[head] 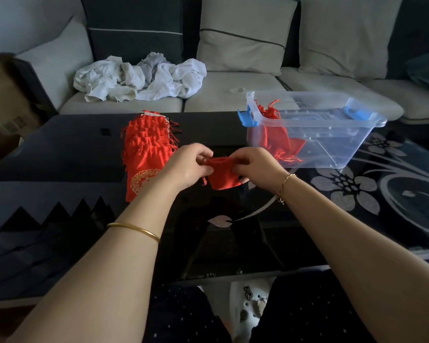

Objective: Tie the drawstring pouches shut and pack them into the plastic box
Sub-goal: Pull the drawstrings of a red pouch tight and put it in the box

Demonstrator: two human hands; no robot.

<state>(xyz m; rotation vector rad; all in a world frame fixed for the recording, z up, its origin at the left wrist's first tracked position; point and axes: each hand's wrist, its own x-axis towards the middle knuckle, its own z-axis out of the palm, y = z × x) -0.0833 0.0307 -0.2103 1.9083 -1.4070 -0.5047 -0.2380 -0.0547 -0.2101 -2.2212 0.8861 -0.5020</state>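
A small red drawstring pouch (223, 177) hangs above the dark table between both hands. My left hand (187, 167) pinches its gathered top at the left, and my right hand (254, 167) grips the top at the right. A stack of several flat red pouches (146, 149) with gold print lies on the table to the left. The clear plastic box (332, 149) with blue latches stands at the right, and red pouches (278, 139) lie inside at its left end.
The dark glass table (357, 194) has a floral pattern on its right side. A grey sofa with cushions runs behind it, with a heap of white cloth (139, 78) on the seat. A brown cardboard box (3, 95) stands at the far left.
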